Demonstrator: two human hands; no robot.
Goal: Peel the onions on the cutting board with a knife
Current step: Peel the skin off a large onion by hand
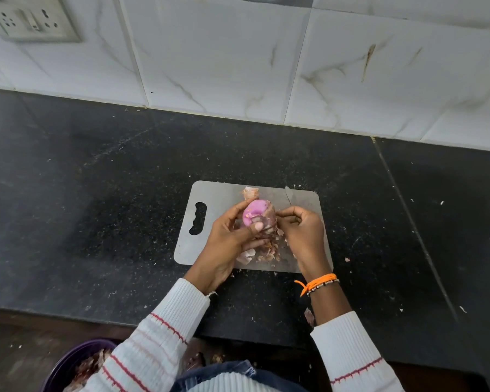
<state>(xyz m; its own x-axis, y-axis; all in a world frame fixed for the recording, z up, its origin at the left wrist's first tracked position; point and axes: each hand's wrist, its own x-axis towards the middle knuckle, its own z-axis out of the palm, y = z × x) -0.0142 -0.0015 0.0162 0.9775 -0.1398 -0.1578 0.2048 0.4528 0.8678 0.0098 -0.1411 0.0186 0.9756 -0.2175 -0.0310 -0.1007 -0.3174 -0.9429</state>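
My left hand (229, 239) grips a pink onion (253, 212) above the grey cutting board (210, 193), thumb across its front. The top of the onion is bare and glossy; brown papery skin hangs down its right side. My right hand (300, 230) holds the knife, and its blade (289, 197) points up and away behind the fingers. The fingertips of that hand touch the loose skin at the onion's right side. Peeled skin scraps (263, 254) lie in a heap on the board under both hands, and one piece (251, 192) lies beyond the onion.
The board lies on a black stone counter (96, 207) flecked with skin bits. A white tiled wall (238, 58) with a socket plate (31, 19) stands behind. A purple bowl (71, 363) of peels sits below the counter edge at the lower left.
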